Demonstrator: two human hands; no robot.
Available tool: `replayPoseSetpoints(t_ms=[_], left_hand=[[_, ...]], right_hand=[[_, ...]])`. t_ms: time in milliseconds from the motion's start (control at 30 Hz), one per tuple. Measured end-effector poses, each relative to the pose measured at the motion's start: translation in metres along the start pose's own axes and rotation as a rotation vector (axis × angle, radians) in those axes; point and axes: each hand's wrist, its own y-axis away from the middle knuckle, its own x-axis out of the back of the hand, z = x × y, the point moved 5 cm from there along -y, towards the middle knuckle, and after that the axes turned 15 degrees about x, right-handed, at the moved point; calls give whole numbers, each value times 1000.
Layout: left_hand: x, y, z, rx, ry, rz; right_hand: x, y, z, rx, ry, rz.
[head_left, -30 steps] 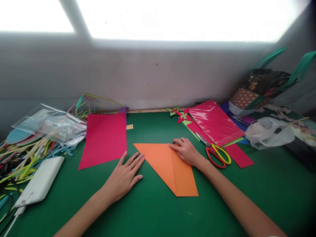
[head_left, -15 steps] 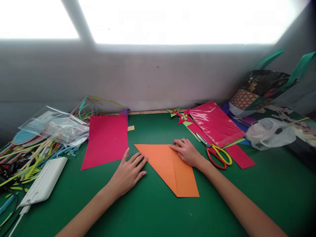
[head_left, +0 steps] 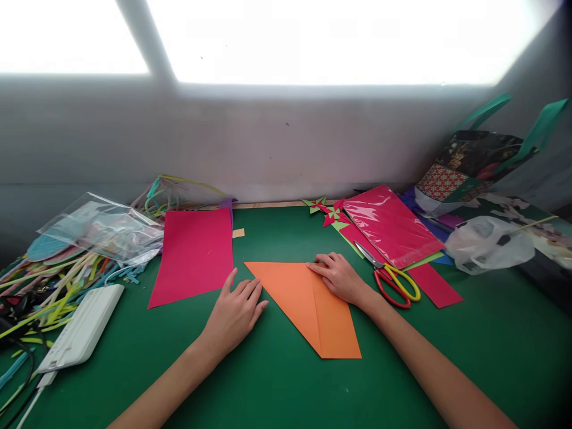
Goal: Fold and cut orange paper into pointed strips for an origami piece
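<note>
A sheet of orange paper (head_left: pixel 290 292), folded over on its left into a slanted edge, lies flat on the green table. A crease runs down its middle. At the slanted edge, close to the upper left corner, my left hand (head_left: pixel 235 310) rests palm down with its fingers apart, the fingertips just at the paper's edge. Over the paper's upper right part, my right hand (head_left: pixel 338 277) presses down with bent fingers and holds the sheet by its top edge. Scissors (head_left: pixel 395 286) with red and yellow handles lie just right of that hand.
Left of the paper lies a red sheet (head_left: pixel 194 256). Farther left are a white power strip (head_left: pixel 83 328), clear plastic (head_left: pixel 116 226) and tangled strips. Behind the scissors are wrapped red paper (head_left: pixel 393 223), paper stars (head_left: pixel 330 210), a plastic bag (head_left: pixel 489 244) and a patterned bag (head_left: pixel 453 179).
My left hand has slid slightly back from the slanted edge of the orange paper. My right hand stays in place on the sheet. The whole view has shifted slightly.
</note>
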Motion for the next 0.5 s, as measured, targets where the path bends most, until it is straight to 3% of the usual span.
replayPoseSetpoints(t_ms=[133,267,367,500], left_hand=[[3,-38,-1,36,-64,-28],[-5,-75,-31,174,-87,-101],[-14,-90,-48,189,-97,-215],[-16,-99,-54,211,-42,-327]], right_hand=[[1,0,0,-9,-2,2],[3,0,2,-32,-66,18],[4,0,4,-54,-121,39],[6,0,6,-66,-164,54]])
